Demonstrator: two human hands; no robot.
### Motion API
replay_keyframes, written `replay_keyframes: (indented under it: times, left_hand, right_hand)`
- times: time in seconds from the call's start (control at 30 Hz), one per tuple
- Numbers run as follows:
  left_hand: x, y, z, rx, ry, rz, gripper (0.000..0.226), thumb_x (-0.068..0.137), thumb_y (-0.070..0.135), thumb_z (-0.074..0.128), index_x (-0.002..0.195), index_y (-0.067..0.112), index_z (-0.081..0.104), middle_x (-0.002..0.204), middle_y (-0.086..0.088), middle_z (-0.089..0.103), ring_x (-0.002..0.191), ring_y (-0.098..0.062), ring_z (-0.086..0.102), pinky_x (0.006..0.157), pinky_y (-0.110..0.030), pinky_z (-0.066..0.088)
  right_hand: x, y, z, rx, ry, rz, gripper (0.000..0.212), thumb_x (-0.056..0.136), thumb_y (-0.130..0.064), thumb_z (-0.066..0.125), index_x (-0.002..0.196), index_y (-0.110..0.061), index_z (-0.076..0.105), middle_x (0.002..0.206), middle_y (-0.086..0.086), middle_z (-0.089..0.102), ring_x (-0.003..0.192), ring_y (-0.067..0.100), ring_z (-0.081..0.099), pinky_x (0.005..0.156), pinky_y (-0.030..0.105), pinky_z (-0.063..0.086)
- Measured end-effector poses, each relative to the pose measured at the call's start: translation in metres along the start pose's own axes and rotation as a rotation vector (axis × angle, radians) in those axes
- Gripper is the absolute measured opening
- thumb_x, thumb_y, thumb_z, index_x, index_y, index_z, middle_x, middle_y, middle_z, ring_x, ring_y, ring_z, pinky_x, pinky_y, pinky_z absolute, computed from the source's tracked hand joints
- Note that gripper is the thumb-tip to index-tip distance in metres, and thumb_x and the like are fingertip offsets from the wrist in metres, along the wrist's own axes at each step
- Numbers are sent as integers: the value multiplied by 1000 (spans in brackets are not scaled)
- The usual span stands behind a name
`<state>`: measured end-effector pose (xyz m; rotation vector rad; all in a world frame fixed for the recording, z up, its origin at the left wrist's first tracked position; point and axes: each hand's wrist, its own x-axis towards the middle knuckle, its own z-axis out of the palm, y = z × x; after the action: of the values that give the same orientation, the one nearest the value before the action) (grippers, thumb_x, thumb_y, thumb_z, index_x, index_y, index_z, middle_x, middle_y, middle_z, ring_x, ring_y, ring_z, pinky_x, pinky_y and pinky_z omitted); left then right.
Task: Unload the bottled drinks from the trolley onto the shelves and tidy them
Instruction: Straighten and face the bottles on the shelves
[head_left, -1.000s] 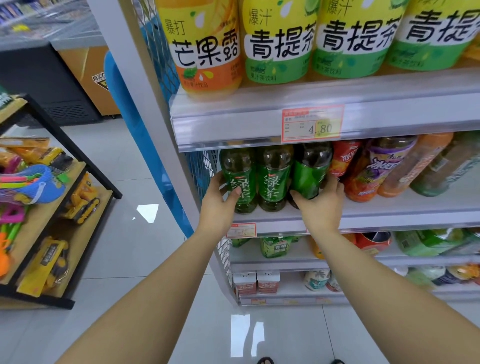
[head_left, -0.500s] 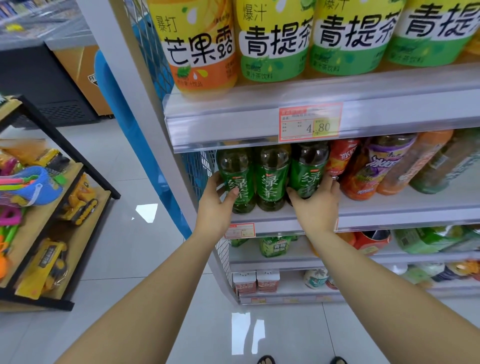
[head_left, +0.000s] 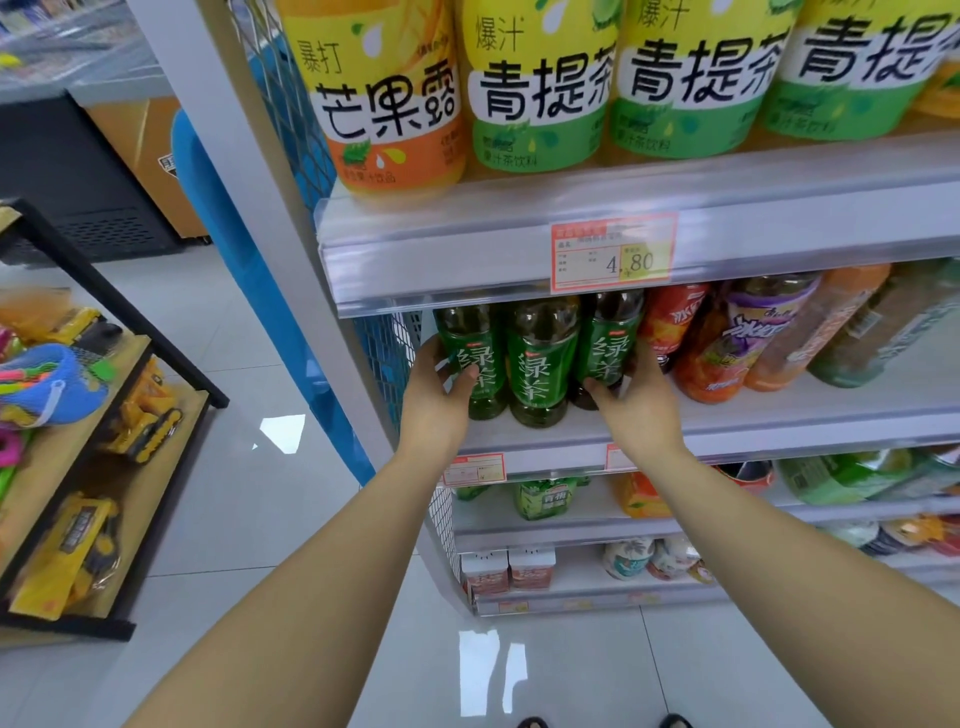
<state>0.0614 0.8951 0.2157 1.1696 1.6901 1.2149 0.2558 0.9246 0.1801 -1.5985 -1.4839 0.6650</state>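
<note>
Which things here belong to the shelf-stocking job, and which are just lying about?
Job: green tea bottles, gripped at either end of the row by the left hand and right hand; shelf.
Lying about: toy trucks, blue bucket, price tag, cartons.

Both arms are bare: the left forearm (head_left: 322, 571) and the right forearm (head_left: 779, 561) show skin all the way to the lower edge of the view. The left grip (head_left: 436, 395) and the right grip (head_left: 639, 410) are bare as well. At the very bottom, two dark rounded shoe tips (head_left: 532, 723) peek in; their kind cannot be told.
</note>
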Motion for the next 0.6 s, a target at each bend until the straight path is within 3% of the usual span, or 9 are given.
replay_keyframes:
  times: [0.3,0.37,0.47,0.53,0.6]
  left_hand:
    - [3,1,4,-30,11,-11,45,93,12,54,135,18,39,124,1,53,120,-20,51,100,-48,45]
    - [0,4,4,-14,33,-14,51,94,14,54,140,19,34,133,-1,50,124,-19,48,103,-45,43]
    - [-13,2,0,36,63,-24,58,94,21,55,145,20,27,144,-3,41,130,-21,42,105,-38,39]
    - [-25,0,-2,54,34,-36,57,94,20,54,145,19,28,145,-3,39,128,-21,44,104,-38,40]
    - [-35,1,-2,51,-12,-39,56,95,16,52,145,19,27,145,0,39,122,-17,48,102,-33,41]
  right_hand:
    - [10,-6,1,-25,-72,70,58,82,-17,68,131,-12,39,124,7,59,111,29,55,80,28,40]
    - [5,-7,-2,43,1,71,60,79,-18,70,131,-11,41,126,8,57,112,25,55,86,31,45]
    - [-22,-16,-7,151,225,79,36,80,-15,68,111,-11,51,107,7,58,95,20,57,82,30,46]
    - [-46,-27,-1,216,139,91,31,81,-13,68,105,-15,49,96,1,56,86,18,57,77,26,46]
    - [-58,-34,14,242,-1,104,40,81,-15,69,115,-12,48,102,0,56,86,16,58,73,21,43]
